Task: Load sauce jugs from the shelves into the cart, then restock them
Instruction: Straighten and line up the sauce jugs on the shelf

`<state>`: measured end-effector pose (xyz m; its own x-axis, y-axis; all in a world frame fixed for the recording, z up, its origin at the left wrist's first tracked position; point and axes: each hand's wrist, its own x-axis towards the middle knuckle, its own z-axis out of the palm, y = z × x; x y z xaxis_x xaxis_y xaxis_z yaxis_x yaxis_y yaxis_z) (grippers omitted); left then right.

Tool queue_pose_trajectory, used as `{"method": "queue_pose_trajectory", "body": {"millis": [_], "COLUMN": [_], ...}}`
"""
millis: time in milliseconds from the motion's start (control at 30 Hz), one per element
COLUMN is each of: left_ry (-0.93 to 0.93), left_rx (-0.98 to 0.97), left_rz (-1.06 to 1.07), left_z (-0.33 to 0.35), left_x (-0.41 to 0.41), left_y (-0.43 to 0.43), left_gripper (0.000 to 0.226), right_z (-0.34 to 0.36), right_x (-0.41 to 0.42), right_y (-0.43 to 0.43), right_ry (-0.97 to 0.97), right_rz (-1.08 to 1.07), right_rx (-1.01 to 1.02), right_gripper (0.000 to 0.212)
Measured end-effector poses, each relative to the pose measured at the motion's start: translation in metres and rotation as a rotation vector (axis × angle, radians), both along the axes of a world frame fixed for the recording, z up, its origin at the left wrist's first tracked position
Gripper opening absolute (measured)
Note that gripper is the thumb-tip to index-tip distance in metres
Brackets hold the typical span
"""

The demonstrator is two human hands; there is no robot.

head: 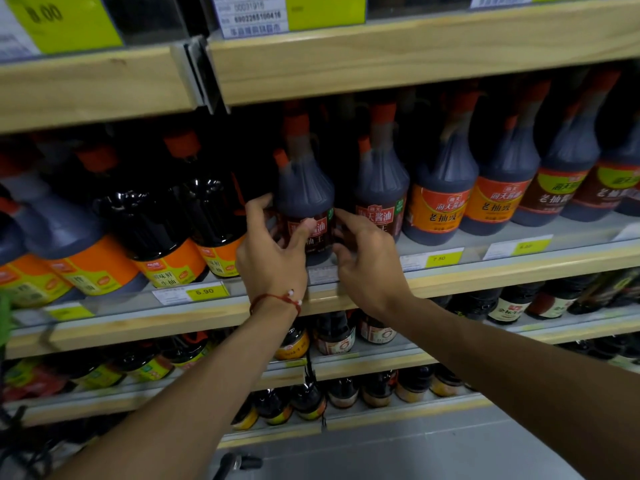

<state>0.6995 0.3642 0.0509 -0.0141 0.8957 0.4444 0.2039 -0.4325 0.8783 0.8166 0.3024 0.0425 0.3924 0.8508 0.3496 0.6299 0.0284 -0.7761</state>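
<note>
Head view: one sauce jug (304, 188) is gripped at the front of the wooden shelf (485, 277), the left hand (273, 259) curled round its left side, thumb on the label, the right hand (369, 268) curled against its right. Neighbouring jugs (440, 192) are ranked full alongside, so most work appears left. Below, a dark bar (239, 462) is possibly the cart's handle.
</note>
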Motion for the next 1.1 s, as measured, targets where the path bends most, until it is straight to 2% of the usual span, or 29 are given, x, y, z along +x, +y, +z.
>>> {"method": "queue_pose_trajectory", "body": {"millis": [267,600,867,1100], "left_ry": [0.052,-0.063,-0.104,-0.102], "left_rx": [0.042,0.01,-0.024,-0.022], "left_rz": [0.046,0.029,-0.049,-0.042], "left_z": [-0.004,-0.004,-0.007,-0.009], "left_x": [-0.002,-0.001,0.008,0.014], "left_y": [-0.003,-0.008,-0.011,-0.005], "left_gripper": [0.056,0.058,0.058,0.061], "right_z": [-0.004,-0.002,-0.002,-0.002], "right_x": [0.005,0.011,0.012,0.013], "right_y": [0.001,0.0,-0.014,-0.008], "right_ry": [-0.013,0.014,-0.142,-0.155], "right_rz": [0.046,0.145,0.067,0.027], "right_rx": [-0.016,-0.046,-0.013,-0.052], "right_gripper": [0.064,0.068,0.063,0.063]}}
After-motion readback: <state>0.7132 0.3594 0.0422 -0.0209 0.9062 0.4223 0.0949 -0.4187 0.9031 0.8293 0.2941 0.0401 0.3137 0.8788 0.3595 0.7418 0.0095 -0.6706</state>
